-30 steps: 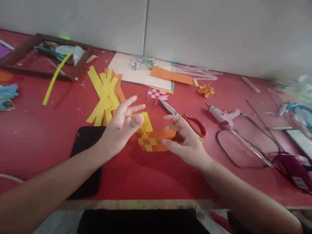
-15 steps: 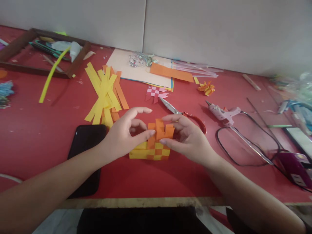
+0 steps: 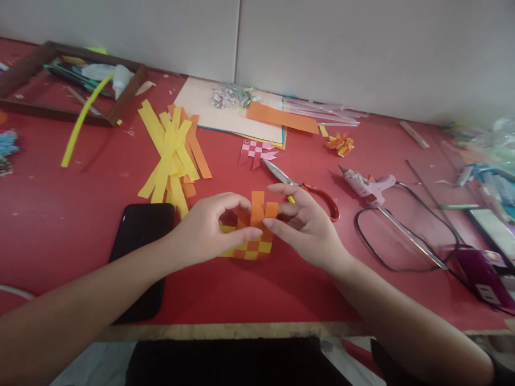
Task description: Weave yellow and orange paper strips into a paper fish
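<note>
Turned since a second ago, the woven paper [image 3: 252, 248] now points its orange strips [image 3: 257, 208] upward, between left hand [image 3: 209, 222] and right hand [image 3: 306, 228] over the red table [image 3: 241, 297]. I lose its left part behind the left thumb, closed on it with a curled forefinger. I see the right thumb pinching one strip, forefinger lifted; some fingertips behind are hidden.

Left hand [image 3: 205, 225] now apparently on weave [image 3: 252, 247]
</note>
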A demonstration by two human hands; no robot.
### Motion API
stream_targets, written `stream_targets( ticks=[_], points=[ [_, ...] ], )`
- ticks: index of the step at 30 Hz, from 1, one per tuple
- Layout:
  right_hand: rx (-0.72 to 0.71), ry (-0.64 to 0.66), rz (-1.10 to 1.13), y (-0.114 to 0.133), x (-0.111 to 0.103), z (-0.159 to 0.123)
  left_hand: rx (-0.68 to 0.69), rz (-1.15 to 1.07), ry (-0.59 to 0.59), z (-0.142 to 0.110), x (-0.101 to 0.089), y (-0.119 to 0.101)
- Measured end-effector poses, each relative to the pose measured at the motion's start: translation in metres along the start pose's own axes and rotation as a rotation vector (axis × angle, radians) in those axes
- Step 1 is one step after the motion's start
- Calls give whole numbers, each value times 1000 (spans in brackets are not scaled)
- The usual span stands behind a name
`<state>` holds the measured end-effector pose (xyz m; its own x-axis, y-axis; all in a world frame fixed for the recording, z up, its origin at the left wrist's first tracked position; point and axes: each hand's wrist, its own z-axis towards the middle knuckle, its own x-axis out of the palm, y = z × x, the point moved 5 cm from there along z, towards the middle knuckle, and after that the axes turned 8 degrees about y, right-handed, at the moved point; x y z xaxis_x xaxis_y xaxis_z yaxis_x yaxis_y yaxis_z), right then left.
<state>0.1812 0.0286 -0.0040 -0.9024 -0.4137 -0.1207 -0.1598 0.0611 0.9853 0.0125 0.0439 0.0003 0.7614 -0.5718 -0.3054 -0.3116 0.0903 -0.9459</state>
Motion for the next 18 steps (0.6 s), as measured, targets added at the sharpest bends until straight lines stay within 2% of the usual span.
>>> stream_targets(
  ticks=[4, 8, 11, 14, 15, 16, 18],
  points=[
    [4, -25, -72, -1, -1, -1, -48, -81, 23, 2, 2, 3],
    [-37, -75, -171, -2, 2, -2, -48, -63, 42, 4, 2, 5],
    [-163, -171, -499, 10, -7, -4, -56, -52, 31, 5, 1, 8],
    [-262, -219, -982, 25, -32, -5, -95, -20, 3, 5, 0, 11],
    [-225, -214, -1098, 26, -45, -5, -108, -6, -5, 5, -1, 11],
    [-128, -184, -1177, 23, -60, -4, -117, 8, -10, 5, -1, 11],
    [85, -52, -1270, 13, -85, -3, -129, 34, -16, 5, -2, 9]
  ],
)
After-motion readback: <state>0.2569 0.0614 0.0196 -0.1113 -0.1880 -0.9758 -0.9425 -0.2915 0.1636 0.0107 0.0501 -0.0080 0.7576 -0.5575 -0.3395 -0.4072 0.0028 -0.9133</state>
